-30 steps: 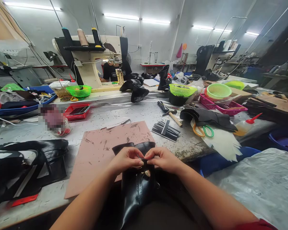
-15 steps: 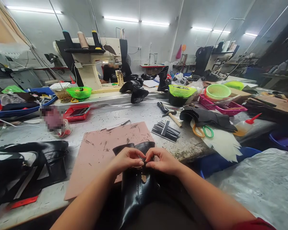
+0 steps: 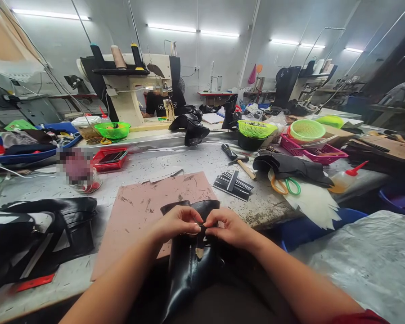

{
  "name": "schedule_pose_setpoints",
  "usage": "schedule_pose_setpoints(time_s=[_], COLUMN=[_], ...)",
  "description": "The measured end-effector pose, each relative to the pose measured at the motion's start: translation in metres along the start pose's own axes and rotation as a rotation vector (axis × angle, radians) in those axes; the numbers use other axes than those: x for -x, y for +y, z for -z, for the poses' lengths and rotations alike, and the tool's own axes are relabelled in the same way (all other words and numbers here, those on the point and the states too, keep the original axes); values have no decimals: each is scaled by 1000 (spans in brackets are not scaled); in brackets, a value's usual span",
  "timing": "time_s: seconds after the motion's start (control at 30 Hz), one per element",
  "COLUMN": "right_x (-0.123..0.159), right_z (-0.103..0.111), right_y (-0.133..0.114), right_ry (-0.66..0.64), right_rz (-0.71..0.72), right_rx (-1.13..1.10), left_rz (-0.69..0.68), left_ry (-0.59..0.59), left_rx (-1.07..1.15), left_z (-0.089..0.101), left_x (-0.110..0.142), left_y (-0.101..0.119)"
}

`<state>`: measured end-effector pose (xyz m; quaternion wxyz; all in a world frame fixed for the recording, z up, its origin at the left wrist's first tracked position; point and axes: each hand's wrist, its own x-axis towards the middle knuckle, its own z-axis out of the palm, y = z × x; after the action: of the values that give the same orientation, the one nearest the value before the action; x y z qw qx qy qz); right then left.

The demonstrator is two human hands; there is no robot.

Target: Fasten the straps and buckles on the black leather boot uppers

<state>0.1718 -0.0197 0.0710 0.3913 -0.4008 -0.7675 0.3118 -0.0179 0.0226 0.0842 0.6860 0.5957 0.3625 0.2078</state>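
Note:
A shiny black leather boot (image 3: 189, 270) lies across my lap, its top opening against the table edge. My left hand (image 3: 178, 222) pinches a thin strap on the boot's shaft, with part of a round metal ring showing at its fingertips. Close against it, my right hand (image 3: 227, 227) is closed in a pinch on the same strap. Below the fingers a pale, gold-looking strap tip (image 3: 199, 253) hangs over the leather. The exact grip between the fingertips is hidden.
A pink board (image 3: 148, 207) covers the table in front. Black strips (image 3: 234, 185), a hammer (image 3: 246, 168), scissors (image 3: 285, 185) and a glue bottle (image 3: 347, 177) lie to the right. More black boots (image 3: 74, 220) are at left. A co-worker (image 3: 160, 103) sits behind a sewing machine (image 3: 128, 90).
Both hands stay pinched at the strap with only small finger movements. The boot has shifted slightly, and the hanging strap tip has moved a little to the left.

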Motion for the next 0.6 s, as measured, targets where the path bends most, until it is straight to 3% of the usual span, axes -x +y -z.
schedule_pose_setpoints(time_s=[0.13,0.4,0.5,0.6], right_x=[-4,-14,-17,-18], right_z=[5,17,15,6], right_y=[-4,-12,-15,-13], right_ry=[-123,-422,-404,-268], right_rz=[48,-364,-408,-332], right_rx=[17,-185,-144,7], left_rz=[-24,-171,-133,-63], left_ry=[-74,-11,-5,-74], left_rx=[-29,-329,-298,-232], left_z=[4,-4,-4,2], left_x=[0,5,3,1], left_y=[-2,4,2,1])
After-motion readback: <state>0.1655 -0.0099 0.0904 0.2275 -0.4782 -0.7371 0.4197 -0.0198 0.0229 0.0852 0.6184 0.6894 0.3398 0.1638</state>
